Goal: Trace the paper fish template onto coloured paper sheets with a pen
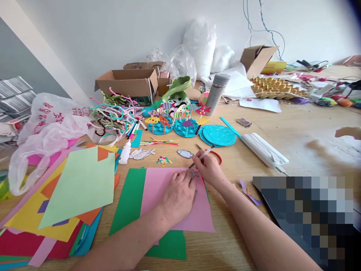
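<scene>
My left hand (pixel 179 195) lies with its fingers stretched over a pink sheet of paper (pixel 200 216), pressing near the sheet's top edge. A small pale cutout (pixel 194 172), its tail end showing, sits at those fingertips; the rest is hidden. My right hand (pixel 210 167) pinches a pen (pixel 208 151), its tip down at the cutout's edge. Green paper (pixel 126 203) lies beneath the pink sheet. Just beyond my right hand are orange-handled scissors (pixel 217 156), partly covered, and a drawn paper fish (pixel 184 153). Small coloured paper bits (pixel 164 161) lie beyond the pink sheet.
Coloured paper (pixel 81 184) is stacked at left, near a white glue bottle (pixel 125 152) and pipe cleaners (pixel 113 116). Blue discs with paper fish (pixel 186 128) stand at the back, beside a grey thermos (pixel 217 94). A white power strip (pixel 263 150) lies right, above a dark, blurred-out object (pixel 270 203).
</scene>
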A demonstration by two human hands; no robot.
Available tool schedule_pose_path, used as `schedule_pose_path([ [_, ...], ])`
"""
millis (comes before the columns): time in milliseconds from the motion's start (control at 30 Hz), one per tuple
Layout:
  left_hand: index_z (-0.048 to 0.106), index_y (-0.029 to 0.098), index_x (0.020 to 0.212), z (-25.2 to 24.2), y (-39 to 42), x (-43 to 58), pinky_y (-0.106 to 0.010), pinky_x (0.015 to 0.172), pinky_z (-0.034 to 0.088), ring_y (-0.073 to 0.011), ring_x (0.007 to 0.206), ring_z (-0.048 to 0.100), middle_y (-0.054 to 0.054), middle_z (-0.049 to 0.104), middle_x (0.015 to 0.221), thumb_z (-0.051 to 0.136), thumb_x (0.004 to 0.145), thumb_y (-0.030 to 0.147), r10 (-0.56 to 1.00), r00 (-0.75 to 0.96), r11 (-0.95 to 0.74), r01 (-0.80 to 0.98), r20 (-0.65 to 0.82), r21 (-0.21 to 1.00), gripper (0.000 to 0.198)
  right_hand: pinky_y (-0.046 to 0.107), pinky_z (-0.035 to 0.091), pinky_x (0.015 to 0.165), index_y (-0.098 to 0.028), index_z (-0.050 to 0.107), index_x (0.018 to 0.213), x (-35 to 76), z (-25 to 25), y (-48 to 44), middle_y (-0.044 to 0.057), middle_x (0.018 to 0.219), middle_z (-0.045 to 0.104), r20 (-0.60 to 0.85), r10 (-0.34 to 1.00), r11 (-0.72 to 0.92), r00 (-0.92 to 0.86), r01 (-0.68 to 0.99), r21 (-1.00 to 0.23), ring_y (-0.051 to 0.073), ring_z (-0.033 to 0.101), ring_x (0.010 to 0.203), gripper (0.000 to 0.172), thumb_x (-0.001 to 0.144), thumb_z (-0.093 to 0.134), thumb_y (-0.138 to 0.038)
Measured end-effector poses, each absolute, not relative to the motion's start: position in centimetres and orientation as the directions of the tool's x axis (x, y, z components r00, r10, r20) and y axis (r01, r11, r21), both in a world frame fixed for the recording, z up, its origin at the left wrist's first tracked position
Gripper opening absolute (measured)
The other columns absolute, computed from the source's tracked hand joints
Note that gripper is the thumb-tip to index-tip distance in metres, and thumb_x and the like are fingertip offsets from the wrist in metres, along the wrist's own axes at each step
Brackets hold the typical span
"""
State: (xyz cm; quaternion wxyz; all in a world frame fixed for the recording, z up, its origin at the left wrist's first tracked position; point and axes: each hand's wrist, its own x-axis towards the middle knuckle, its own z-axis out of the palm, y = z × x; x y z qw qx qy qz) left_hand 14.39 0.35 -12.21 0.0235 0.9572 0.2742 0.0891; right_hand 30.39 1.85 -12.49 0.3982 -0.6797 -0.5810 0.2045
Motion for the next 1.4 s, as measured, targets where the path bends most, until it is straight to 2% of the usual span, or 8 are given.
schedule_pose_path([
  [133,0.059,0.012,0.109,-12.03,0.34,14.34,-0.04,0.085,0.043,-0.0264,0.106,0.049,-0.012,0.058,0.119,0.046,0.093,0.026,0.538,0.829,-0.843,0.527,0.153,0.11,0.025,0.026,0.035,0.052,-0.023,0.042,0.066,30.05,-12.32,1.75,-0.002,0.055,0.052,0.125,0.964,-0.037,0.233,0.588,-0.808,0.014,0.05,0.051,0.027,0.087,0.044,-0.04],
  [300,0.059,0.012,0.109,-11.95,0.26,14.33,-0.04,0.08,0.044,-0.0256,0.099,0.049,-0.012,0.059,0.118,0.045,0.093,0.023,0.547,0.822,-0.837,0.538,0.16,0.101,0.024,0.026,0.036,0.052,-0.023,0.042,0.065,29.85,-12.42,1.74,-0.002,0.055,0.052,0.123,0.966,-0.034,0.226,0.585,-0.81,0.014,0.049,0.052,0.03,0.087,0.045,-0.043],
  [533,0.059,0.012,0.11,-12.03,0.2,14.4,-0.04,0.082,0.045,-0.0253,0.1,0.049,-0.012,0.058,0.118,0.045,0.092,0.022,0.553,0.817,-0.833,0.544,0.163,0.101,0.024,0.025,0.035,0.05,-0.023,0.041,0.066,29.89,-12.72,1.8,-0.002,0.053,0.052,0.127,0.967,-0.022,0.22,0.572,-0.82,0.013,0.047,0.049,0.032,0.087,0.045,-0.047],
  [1000,0.058,0.011,0.111,-12.02,0.23,14.47,-0.04,0.083,0.046,-0.0256,0.101,0.051,-0.012,0.058,0.121,0.047,0.092,0.022,0.556,0.819,-0.831,0.542,0.141,0.128,0.025,0.026,0.037,0.052,-0.023,0.042,0.067,30.0,-12.3,1.78,-0.001,0.056,0.054,0.127,0.963,-0.044,0.238,0.604,-0.795,0.015,0.051,0.052,0.025,0.086,0.043,-0.039],
  [1400,0.058,0.01,0.114,-12.16,0.27,14.49,-0.041,0.085,0.047,-0.0266,0.104,0.05,-0.012,0.057,0.124,0.049,0.091,0.022,0.555,0.816,-0.832,0.539,0.161,0.133,0.028,0.026,0.036,0.054,-0.024,0.039,0.065,30.49,-12.71,1.98,-0.001,0.055,0.052,0.204,0.949,-0.015,0.24,0.68,-0.733,0.016,0.053,0.053,0.024,0.086,0.042,-0.035],
])
